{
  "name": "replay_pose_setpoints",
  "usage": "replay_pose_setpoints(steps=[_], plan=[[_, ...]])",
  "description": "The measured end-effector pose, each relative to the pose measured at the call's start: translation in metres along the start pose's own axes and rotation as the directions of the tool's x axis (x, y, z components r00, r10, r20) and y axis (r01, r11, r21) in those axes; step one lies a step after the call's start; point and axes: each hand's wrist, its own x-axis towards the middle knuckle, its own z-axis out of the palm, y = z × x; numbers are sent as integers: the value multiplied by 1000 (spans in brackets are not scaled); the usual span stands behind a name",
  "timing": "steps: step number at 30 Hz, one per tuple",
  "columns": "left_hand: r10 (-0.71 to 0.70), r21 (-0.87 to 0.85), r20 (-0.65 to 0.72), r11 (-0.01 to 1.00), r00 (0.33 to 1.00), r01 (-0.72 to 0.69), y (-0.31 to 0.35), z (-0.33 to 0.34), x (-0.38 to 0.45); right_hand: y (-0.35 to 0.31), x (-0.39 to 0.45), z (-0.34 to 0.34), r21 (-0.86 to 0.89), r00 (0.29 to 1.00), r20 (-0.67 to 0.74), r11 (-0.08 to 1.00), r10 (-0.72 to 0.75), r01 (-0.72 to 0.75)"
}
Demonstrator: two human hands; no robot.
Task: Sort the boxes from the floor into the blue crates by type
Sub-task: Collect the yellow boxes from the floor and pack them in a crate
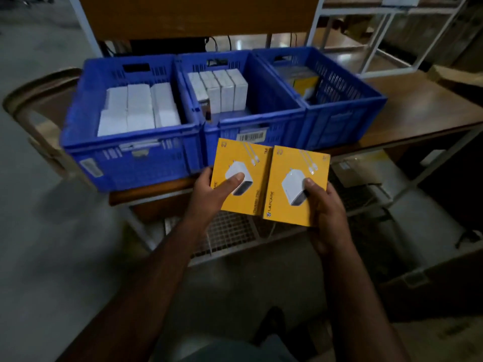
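I hold two yellow charger boxes side by side in front of the crates. My left hand (213,194) grips the left yellow box (241,163), thumb on its face. My right hand (326,212) grips the right yellow box (287,205) the same way. Three blue crates stand in a row on a wooden table. The left crate (125,163) holds flat white boxes. The middle crate (261,129) holds upright white boxes at its back. The right crate (347,118) holds yellow boxes, partly hidden by its wall.
The wooden table (423,105) extends to the right of the crates. A wire-mesh lower shelf (227,233) sits under the table. A curved wooden chair back (31,100) stands at the left. White metal racks (386,35) rise behind. Cardboard cartons (428,257) lie at lower right.
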Motion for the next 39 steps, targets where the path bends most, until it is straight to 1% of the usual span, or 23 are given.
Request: replay_pose_setpoints(steps=[2, 6, 8, 10, 14, 17, 19, 21, 23, 25, 27, 28, 30, 31, 32, 34, 35, 36, 37, 39], plan=[[35, 1, -15, 999, 999, -35, 14, 39, 33, -27, 46, -19, 9, 1000, 24, 1000, -17, 17], [41, -18, -50, 999, 998, -42, 38, 110, 92, -79, 125, -51, 12, 998, 66, 1000, -13, 12], [61, 2, -55, 998, 997, -61, 51, 138, 121, -104, 163, -61, 26, 995, 98, 1000, -14, 12], [106, 34, -42, 994, 993, -105, 66, 161, 152, -129, 200, -67, 47, 992, 119, 998, -48, 43], [228, 123, -45, 967, 973, -221, 99, 205, 225, -176, 274, -74, 62, 988, 107, 992, -112, 105], [245, 168, -23, 957, 969, -237, 111, 227, 281, -201, 332, -71, -4, 985, 121, 993, -119, 121], [248, 220, -8, 945, 969, -240, 113, 236, 321, -211, 372, -67, -40, 978, 162, 989, -134, 142], [241, 278, -30, 934, 970, -223, 113, 246, 359, -218, 409, -64, -86, 973, 176, 982, -152, 169], [246, 342, -57, 915, 968, -213, 112, 255, 395, -226, 445, -66, -175, 971, 158, 962, -181, 208], [239, 444, -62, 876, 969, -187, 109, 263, 424, -229, 477, -70, -280, 968, 144, 930, -206, 239], [238, 604, -77, 784, 968, -145, 108, 268, 446, -233, 504, -71, -359, 963, 149, 896, -223, 262], [248, 696, -87, 708, 965, -119, 108, 270, 456, -235, 516, -72, -418, 958, 149, 862, -245, 286], [288, 872, -85, 485, 954, -69, 113, 274, 471, -243, 539, -71, -550, 941, 196, 764, -275, 338], [307, 926, -69, 373, 949, -53, 115, 277, 478, -246, 549, -70, -617, 930, 250, 696, -271, 369], [316, 957, -46, 285, 948, -48, 116, 280, 483, -248, 559, -67, -684, 913, 319, 605, -254, 407], [293, 986, 2, 161, 956, -51, 116, 287, 491, -249, 579, -60, -783, 862, 462, 361, -209, 507], [276, 993, 24, 106, 961, -55, 114, 291, 494, -248, 590, -56, -804, 836, 517, 231, -186, 548], [258, 997, 41, 53, 965, -57, 111, 296, 497, -248, 599, -53, -808, 816, 557, 127, -155, 575], [240, 999, 49, 8, 970, -52, 109, 300, 499, -247, 610, -50, -808, 807, 579, 55, -114, 587], [199, 997, 28, -79, 980, -13, 102, 307, 503, -245, 626, -44, -796, 796, 605, -40, -20, 604]])
